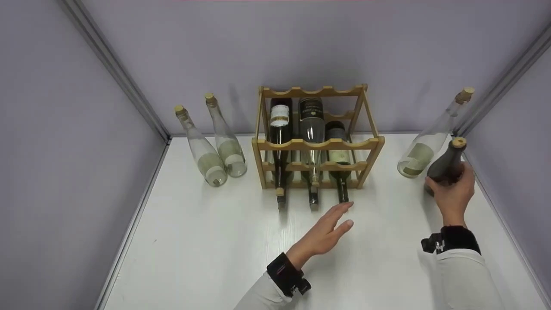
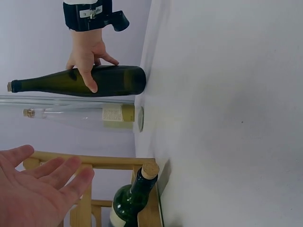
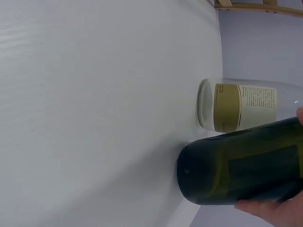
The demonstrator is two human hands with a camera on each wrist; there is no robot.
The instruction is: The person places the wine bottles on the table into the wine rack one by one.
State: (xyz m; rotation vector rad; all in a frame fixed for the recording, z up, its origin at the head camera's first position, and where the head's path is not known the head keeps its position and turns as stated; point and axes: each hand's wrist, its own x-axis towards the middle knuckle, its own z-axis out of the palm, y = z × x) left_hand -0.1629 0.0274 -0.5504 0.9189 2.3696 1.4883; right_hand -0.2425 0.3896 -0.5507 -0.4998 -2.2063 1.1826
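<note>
There's the right hand (image 1: 454,196) gripping a dark bottle (image 1: 445,165), corked clear bottle (image 1: 424,148) just beside, left hand (image 1: 320,236) held out before the wooden rack (image 1: 329,145), bottles lying inside.

In head view the right hand (image 1: 455,196) covers part of the dark bottle (image 1: 446,165), rack (image 1: 331,144) rails cover bits of the racked bottles (image 1: 280,134), label print mostly too small to read, and both sleeves (image 1: 465,275) run off the near edge. Right wrist view cuts off the dark bottle's neck, most of that hand and the right clear bottle's (image 1: 424,150) top. Left wrist view crops left hand (image 1: 322,237) and rack.
</note>
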